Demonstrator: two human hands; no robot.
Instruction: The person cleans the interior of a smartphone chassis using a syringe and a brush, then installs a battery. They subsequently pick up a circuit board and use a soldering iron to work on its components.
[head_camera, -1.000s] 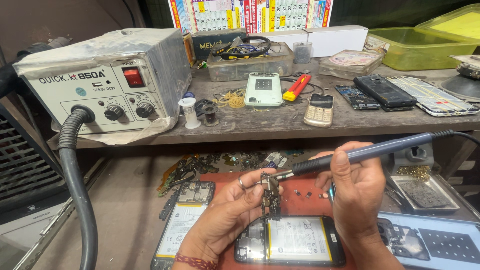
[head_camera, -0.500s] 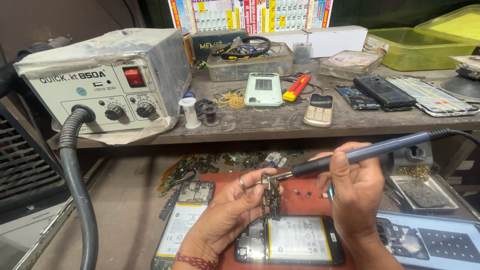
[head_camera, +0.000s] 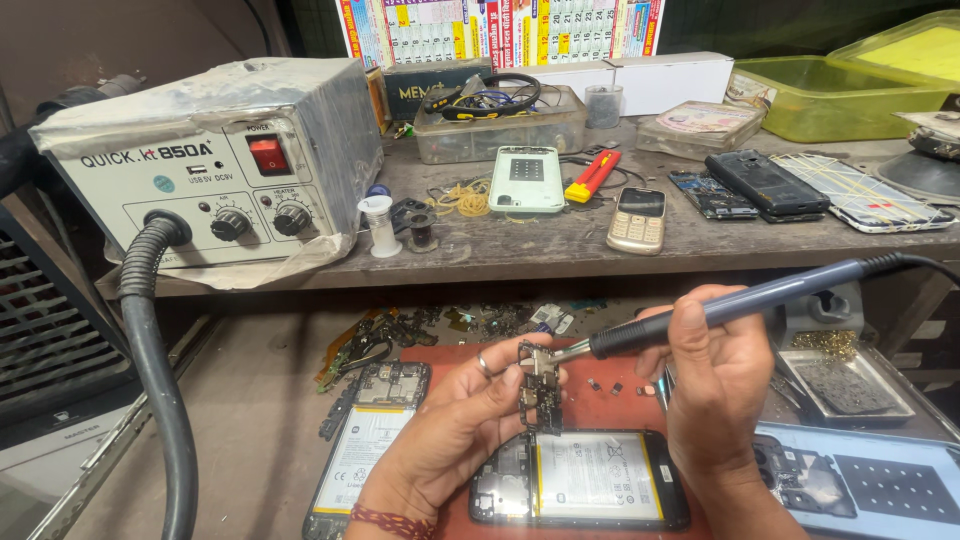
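nearest the camera, low on the bench, an opened smartphone lies back-off w/ its white battery showing, on a red mat. just left of it a 2nd opened phone, also battery up. left hand, ring on one finger and a red thread at the wrist, has thumb & fingers pinched shut on a small dark circuit board, held upright over the top edge of the centre phone. right hand is closed round the grip of a blue-grey soldering iron; its metal tip touches the top of the board. iron's cable runs off to the right. a few tiny dark parts sit on the mat between the hands.

right of the hand: a metal tray w/ dark residue, and a pale blue mat w/ a phone frame on it.

further back, loose scrap parts under the shelf edge. up on the wooden shelf: grey hot-air rework station w/ red switch, 2 knobs and black hose hanging down left; a solder spool; a pale green phone back; a gold keypad phone; a red cutter; a black phone. at the rear, a clear box of cables, white boxes and a green tub.
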